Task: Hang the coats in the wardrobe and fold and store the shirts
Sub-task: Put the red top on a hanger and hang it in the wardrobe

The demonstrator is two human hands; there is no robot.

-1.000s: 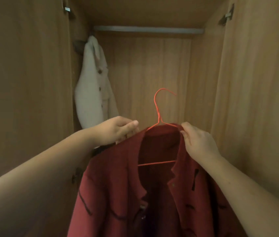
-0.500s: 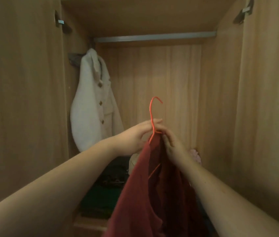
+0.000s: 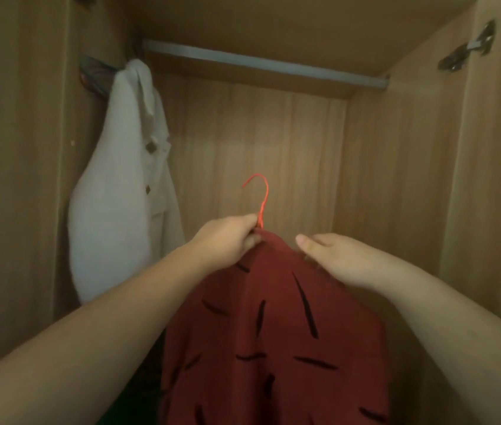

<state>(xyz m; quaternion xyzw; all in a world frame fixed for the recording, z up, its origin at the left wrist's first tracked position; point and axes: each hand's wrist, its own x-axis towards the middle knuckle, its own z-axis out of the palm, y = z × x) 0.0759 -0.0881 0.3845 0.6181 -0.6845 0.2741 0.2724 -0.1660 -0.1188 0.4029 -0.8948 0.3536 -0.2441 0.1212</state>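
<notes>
Hanging the red coat (image 3: pixel 273 317) is the step in hand: you hold it up inside the open wardrobe (image 3: pixel 396 179), and it is not yet on the rail (image 3: pixel 261 64). Your left hand (image 3: pixel 227 237) pinches the neck of the orange-red wire hanger (image 3: pixel 262 197) just below its hook, fingers curled round the wire at the coat's collar. Your right hand (image 3: pixel 335 259) lies on the coat's shoulder just right of those fingers, thumb straight and pointing toward them. Its other fingers are hidden behind the cloth, so whether they grip cannot be told. The coat, marked with dark dashes, hangs below both hands. The hook rises directly above your left fingertips, its open end turned left. The metal rail runs across the wardrobe's top, well above the hook. The next move likely calls for lifting the hanger up and forward until the hook clears the rail, then lowering it on. Inside the wardrobe, a white buttoned coat (image 3: pixel 123 185) hangs at the rail's left end, well left of your left fingers, with what look like spare hangers (image 3: pixel 95 75) bunched beside its collar. Something dark green (image 3: pixel 138 403) lies low beneath your left forearm, too dim to name.
</notes>
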